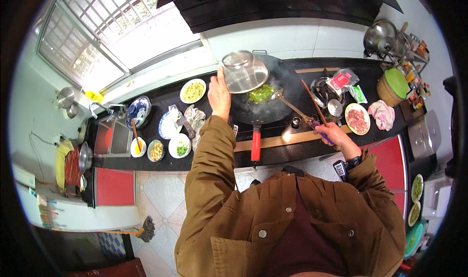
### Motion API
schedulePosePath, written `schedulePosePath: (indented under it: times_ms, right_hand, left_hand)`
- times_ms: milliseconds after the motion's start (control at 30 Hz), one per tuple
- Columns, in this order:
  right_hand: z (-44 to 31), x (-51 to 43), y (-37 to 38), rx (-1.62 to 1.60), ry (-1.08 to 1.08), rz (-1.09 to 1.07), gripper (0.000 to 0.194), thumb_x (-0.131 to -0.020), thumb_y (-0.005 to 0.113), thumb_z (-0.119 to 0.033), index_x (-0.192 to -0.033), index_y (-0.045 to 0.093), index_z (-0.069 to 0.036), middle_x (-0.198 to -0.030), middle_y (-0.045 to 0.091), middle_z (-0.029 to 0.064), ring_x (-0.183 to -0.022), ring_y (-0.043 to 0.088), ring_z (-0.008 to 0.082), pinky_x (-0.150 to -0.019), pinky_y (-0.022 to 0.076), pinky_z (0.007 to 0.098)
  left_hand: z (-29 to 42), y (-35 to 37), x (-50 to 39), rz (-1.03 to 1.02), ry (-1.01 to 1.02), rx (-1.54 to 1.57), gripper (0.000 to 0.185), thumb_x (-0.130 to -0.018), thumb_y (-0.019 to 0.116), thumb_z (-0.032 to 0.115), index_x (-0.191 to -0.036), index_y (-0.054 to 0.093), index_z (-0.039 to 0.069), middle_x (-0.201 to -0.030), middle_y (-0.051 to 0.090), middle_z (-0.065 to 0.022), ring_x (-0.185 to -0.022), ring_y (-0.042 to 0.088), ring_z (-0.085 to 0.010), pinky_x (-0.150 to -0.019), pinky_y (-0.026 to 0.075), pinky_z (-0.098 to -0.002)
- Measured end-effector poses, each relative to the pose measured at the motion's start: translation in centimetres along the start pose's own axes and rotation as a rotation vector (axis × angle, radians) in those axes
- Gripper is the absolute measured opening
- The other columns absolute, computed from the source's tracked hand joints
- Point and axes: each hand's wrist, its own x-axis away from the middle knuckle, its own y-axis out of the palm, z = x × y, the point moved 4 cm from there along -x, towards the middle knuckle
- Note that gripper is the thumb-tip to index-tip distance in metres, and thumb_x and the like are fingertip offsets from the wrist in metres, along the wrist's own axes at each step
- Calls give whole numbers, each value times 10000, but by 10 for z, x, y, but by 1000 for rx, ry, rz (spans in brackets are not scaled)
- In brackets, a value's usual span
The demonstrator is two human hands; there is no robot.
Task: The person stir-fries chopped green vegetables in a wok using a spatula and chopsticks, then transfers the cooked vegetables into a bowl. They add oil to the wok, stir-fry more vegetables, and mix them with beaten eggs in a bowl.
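My left hand (220, 96) holds a metal mesh strainer basket (244, 74) tilted over the left part of a black wok (263, 114). Chopped green food (261, 94) lies in the wok, with steam around it. My right hand (335, 135), to the right of the wok, is closed around the purple handle of a metal spatula (298, 110), whose blade is at the food. A wooden chopstick (313, 102) also runs up from the right hand. The wok's red handle (256, 144) points towards me.
On the left counter stand a plate of shredded food (193, 91), a cleaver (186, 125), a grey cloth (195, 118), several small bowls (179, 145) and a blue patterned bowl (138, 110). To the right are a plate of sliced meat (357, 119), a metal ladle (335, 108), a cloth (382, 115) and a green-lidded pot (393, 88).
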Motion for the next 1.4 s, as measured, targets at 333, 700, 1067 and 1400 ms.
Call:
schedulePosePath:
  times_ms: [333, 700, 1067, 1400]
  right_hand:
    - [-6, 1, 0, 2, -21, -11, 255, -860, 558, -298, -851, 605, -48, -497, 474, -13, -378, 397, 67, -351, 255, 205]
    - [-107, -18, -32, 733, -401, 17, 242, -692, 704, -71, -898, 599, 0, -699, 557, -7, -641, 483, 70, -574, 419, 268]
    - [-215, -28, 18, 1687, -203, 176, 430, -568, 763, -198, -988, 675, -169, -823, 660, 104, -794, 627, 281, -691, 494, 351]
    - [-257, -85, 73, 1825, -472, 106, 363, -549, 768, -180, -900, 683, -146, -852, 663, 76, -844, 627, 244, -715, 497, 360]
  left_hand:
    - [-51, -89, 70, 70, -1176, 1735, 532, -830, 451, 4, -1322, 263, 83, -878, 550, -154, -665, 595, -257, -589, 560, -377]
    - [-84, -172, 203, -3, -1321, 1685, 609, -793, 536, 130, -1333, 260, 64, -922, 539, -163, -702, 591, -243, -586, 543, -370]
    - [-101, -190, 389, 16, -1888, 1480, 365, -853, 534, 259, -1109, 414, 28, -797, 575, -144, -597, 586, -192, -530, 529, -338]
    - [-83, -201, 402, 132, -1904, 1397, 402, -844, 555, 283, -1102, 411, 10, -813, 571, -146, -559, 570, -177, -514, 536, -319]
